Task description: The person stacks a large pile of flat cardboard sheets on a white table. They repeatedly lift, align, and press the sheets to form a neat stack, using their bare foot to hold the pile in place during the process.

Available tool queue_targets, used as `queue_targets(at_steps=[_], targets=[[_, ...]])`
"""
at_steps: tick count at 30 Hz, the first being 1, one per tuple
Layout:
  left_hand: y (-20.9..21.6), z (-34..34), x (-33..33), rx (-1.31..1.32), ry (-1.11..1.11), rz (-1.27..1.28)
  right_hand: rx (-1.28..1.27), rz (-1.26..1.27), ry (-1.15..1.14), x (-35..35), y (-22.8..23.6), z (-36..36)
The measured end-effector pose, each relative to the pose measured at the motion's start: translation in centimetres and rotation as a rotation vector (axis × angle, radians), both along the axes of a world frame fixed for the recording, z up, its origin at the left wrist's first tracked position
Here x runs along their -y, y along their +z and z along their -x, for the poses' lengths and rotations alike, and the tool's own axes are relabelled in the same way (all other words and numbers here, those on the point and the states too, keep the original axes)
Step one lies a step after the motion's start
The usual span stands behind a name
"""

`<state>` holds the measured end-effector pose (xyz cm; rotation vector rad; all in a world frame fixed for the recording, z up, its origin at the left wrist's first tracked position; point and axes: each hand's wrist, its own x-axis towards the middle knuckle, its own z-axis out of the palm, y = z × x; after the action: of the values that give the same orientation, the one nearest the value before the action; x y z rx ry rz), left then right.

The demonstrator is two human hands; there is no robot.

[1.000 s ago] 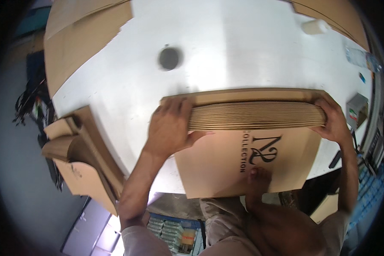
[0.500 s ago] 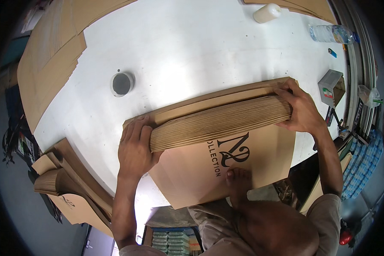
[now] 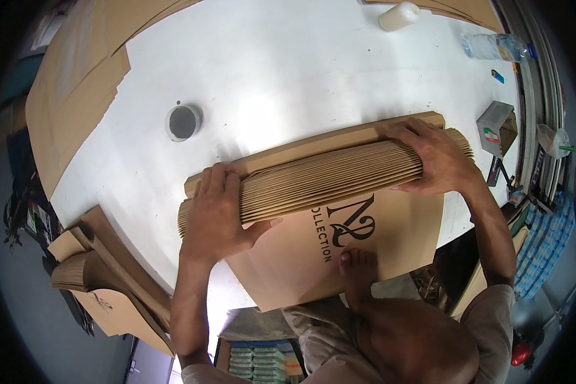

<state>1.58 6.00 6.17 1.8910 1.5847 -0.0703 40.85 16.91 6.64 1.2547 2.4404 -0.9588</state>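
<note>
White table (image 3: 288,70), broad and pale; close to its near edge, brown card stack (image 3: 333,179), many thin layers one upon another, over the far part of a printed brown sheet (image 3: 288,249). Probably best gripped with equal pressure at both ends and squared edge to edge before any shifting; better not to squeeze hard enough to crease or bow the layers. Check both ends especially, with layers jutting past each hand. Long axis left to right, right end a little farther from the body; layered edges toward the body. Sheet with black print set sideways, letter tops to the right. Behind the stack and roughly parallel, brown strip (image 3: 313,150); cannot tell whether joined or loose.

Left hand (image 3: 214,211) clasped round the stack's left part, fingers over the far side, thumb along the near one. Right hand (image 3: 438,157) likewise round the right part, fingers spread only to the stack's thickness. Bare foot (image 3: 360,261), toes over the sheet. Smallest, round grey-topped container (image 3: 184,123), well apart.
</note>
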Motion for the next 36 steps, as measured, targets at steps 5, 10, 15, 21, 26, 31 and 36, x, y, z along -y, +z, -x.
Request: queue_targets(at_steps=[5, 10, 15, 21, 26, 31, 36], targets=[[0.5, -0.6, 1.0, 0.030, 0.078, 0.022, -0.017, 0.039, 0.029, 0.3, 0.2, -0.6], [0.7, -1.1, -0.1, 0.118, 0.036, 0.054, -0.104, 0.031, 0.003, 0.5, 0.3, -1.0], [-0.4, -1.6, 0.8, 0.116, -0.003, -0.108, -0.066, 0.021, 0.012, 0.6, 0.5, -1.2], [-1.6, -1.4, 1.5, 0.026, -0.056, -0.101, 0.010, -0.076, 0.092, 0.5, 0.4, -0.1], [-1.7, -1.8, 1.0, 0.004, -0.065, -0.198, 0.004, -0.135, -0.029, 1.0, -1.3, -0.4], [-2.0, -2.0, 1.7, 0.056, 0.023, -0.202, -0.016, -0.073, -0.021, 0.9, -1.6, -0.3], [-1.5, -2.0, 2.2, 0.059, 0.074, -0.191, 0.050, -0.110, 0.007, 1.3, -0.6, -0.6]])
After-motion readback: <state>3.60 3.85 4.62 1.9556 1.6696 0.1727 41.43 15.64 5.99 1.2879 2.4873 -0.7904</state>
